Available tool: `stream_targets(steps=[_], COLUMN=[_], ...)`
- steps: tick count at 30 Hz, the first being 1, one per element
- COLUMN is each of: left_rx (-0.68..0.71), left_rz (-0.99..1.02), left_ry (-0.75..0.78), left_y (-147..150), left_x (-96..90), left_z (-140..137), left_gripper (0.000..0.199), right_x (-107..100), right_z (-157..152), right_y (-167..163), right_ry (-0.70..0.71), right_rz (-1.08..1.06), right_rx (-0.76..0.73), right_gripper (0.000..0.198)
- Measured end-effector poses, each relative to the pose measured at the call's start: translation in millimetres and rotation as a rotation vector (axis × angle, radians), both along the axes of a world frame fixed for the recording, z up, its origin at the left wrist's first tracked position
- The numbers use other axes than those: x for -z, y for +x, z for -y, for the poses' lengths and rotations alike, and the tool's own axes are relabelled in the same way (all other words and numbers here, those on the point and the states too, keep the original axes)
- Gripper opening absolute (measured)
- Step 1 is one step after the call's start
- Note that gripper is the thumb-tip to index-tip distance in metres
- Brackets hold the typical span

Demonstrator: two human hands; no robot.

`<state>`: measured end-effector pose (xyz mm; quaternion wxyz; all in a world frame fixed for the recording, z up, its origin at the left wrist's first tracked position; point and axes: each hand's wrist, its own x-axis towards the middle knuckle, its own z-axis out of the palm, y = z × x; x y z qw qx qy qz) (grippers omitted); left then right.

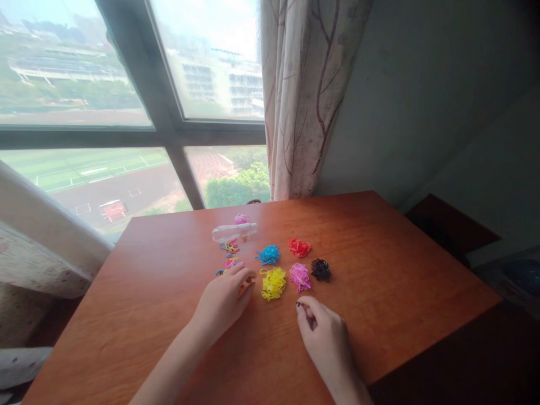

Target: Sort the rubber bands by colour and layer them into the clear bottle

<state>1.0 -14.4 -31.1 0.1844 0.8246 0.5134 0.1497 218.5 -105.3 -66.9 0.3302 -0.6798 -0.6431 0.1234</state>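
Taking 12 o'clock as the window (158, 93) side, the left hand (228, 295) was at the nearer mixed rubber bands (230, 262), which lay just at its 12. Its fingers were curled, thumb near index; whether they pinched anything could not be told. The hand hid part of that cluster, so a blind grab risked lifting tangled colours together. The yellow band pile (273, 283) lay just at its 3 o'clock, where a sideways sweep might have dragged loops into the blue band pile (268, 255) at the yellow's 12. The pink band pile (300, 277) and black band pile (320, 270) lay close together, likely to mix if brushed. The right hand (324, 334), at the pink's 5 o'clock, had thumb and index pressed on what looked like a small black band (297, 304); a loose pinch could have dropped it.

Also on the worktop (147, 292), a clear plastic container (232, 232) lay at the left hand's 12 beyond the farther mixed bands (231, 246), partly blocking a blurred pink bundle (241, 218). The red band pile (300, 247) lay at the pink's 12.
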Motion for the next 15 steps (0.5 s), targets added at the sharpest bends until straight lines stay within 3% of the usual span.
stream_targets(steps=[8, 15], left_rx=[-0.046, -0.079], left_rz=[0.108, 0.168], left_ry=[0.033, 0.066], left_y=[-33.6, -40.0], left_x=[2.5, 5.2], left_z=[11.7, 13.1], left_gripper=[0.02, 0.021], right_x=[-2.8, 6.8], right_z=[-20.7, -35.5], right_y=[70.6, 97.5], right_ry=[-0.022, -0.034], right_rz=[0.174, 0.395], right_rx=[0.193, 0.178], right_gripper=[0.026, 0.027])
